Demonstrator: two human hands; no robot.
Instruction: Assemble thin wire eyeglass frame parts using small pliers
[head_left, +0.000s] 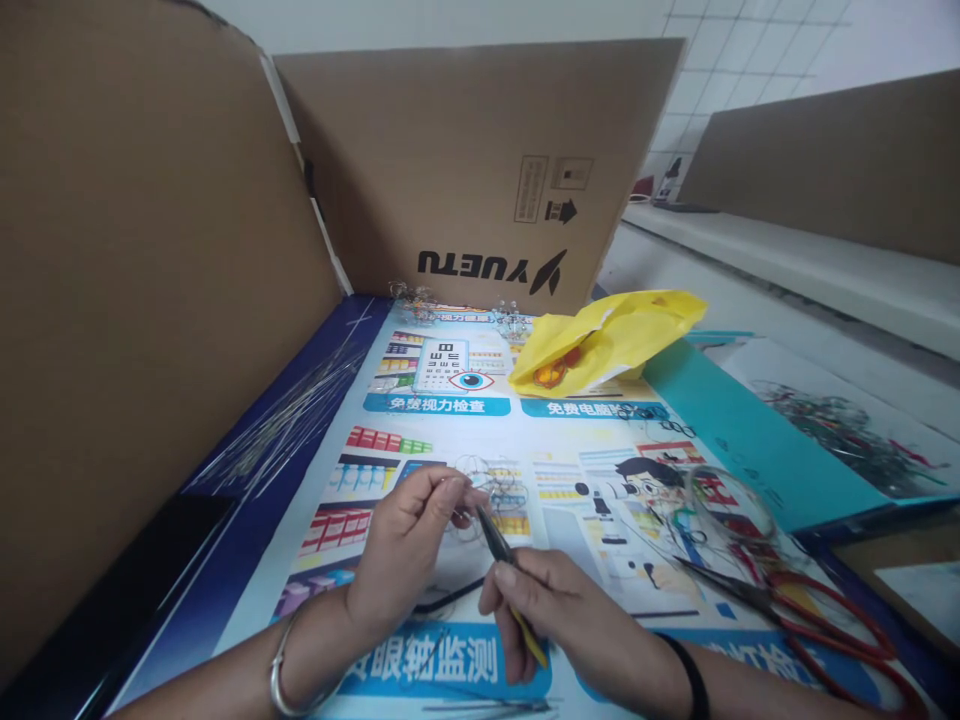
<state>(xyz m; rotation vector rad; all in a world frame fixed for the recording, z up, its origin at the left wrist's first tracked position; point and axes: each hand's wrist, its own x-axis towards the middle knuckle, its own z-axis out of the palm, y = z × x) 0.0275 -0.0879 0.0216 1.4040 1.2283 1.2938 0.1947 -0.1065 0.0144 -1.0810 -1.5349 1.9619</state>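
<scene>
Near the middle of the poster, my left hand [416,530] is closed in a pinch on thin wire [491,470], which spreads in fine loops behind the fingertips. My right hand [551,605] grips a pair of pliers [496,540] with yellow handles. The pliers' narrow jaws point up and left, their tip right by the left fingertips; whether they bite the wire I cannot make out. Right of my right hand lie red-handled scissors [772,600], blades toward the left. Beside them is a clear round roll [729,505], partly over loose strands.
A yellow bag [615,340] with something orange at its mouth lies at the back right. Straight wires [281,420] lie along the left edge. Tangled wire pieces [847,430] sit at right. Cardboard panels [465,160] stand behind and left.
</scene>
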